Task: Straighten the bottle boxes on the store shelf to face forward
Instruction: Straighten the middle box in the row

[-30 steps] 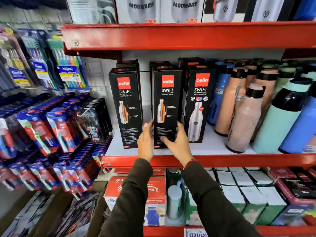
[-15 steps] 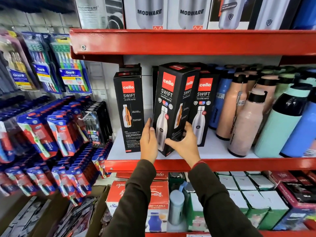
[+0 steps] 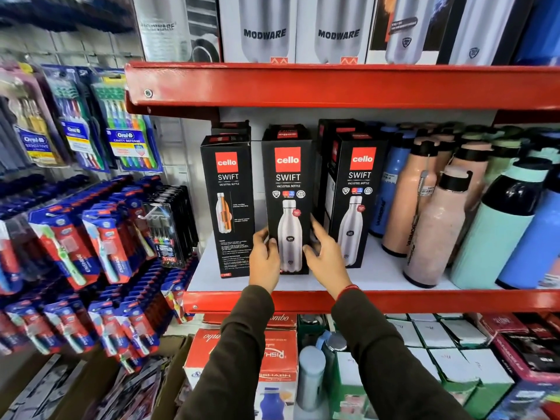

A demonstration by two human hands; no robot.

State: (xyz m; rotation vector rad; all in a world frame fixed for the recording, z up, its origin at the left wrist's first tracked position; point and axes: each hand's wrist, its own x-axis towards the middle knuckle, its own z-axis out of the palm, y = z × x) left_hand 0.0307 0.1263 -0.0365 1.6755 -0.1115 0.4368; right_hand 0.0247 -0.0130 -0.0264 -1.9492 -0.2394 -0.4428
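Three black Cello Swift bottle boxes stand in a row on the white shelf [image 3: 378, 277]. The middle box [image 3: 288, 189] stands upright with its silver-bottle front facing me. My left hand [image 3: 264, 259] grips its lower left edge and my right hand [image 3: 325, 253] holds its lower right side. The left box [image 3: 228, 204] shows a face with an orange cutaway bottle and small print. The right box [image 3: 356, 195] shows its silver-bottle front, turned slightly. More black boxes stand behind them, mostly hidden.
Loose bottles, pink [image 3: 436, 225], mint [image 3: 497, 225] and blue [image 3: 539, 237], crowd the shelf's right half. A red shelf lip [image 3: 424, 300] runs along the front and another red shelf [image 3: 333, 86] hangs overhead. Toothbrush packs [image 3: 91, 237] hang at left. Boxes fill the shelf below.
The middle box showed its orange-bottle side, was lifted and turned in both hands, and now stands flat with the silver-bottle front facing out. My view moved closer.
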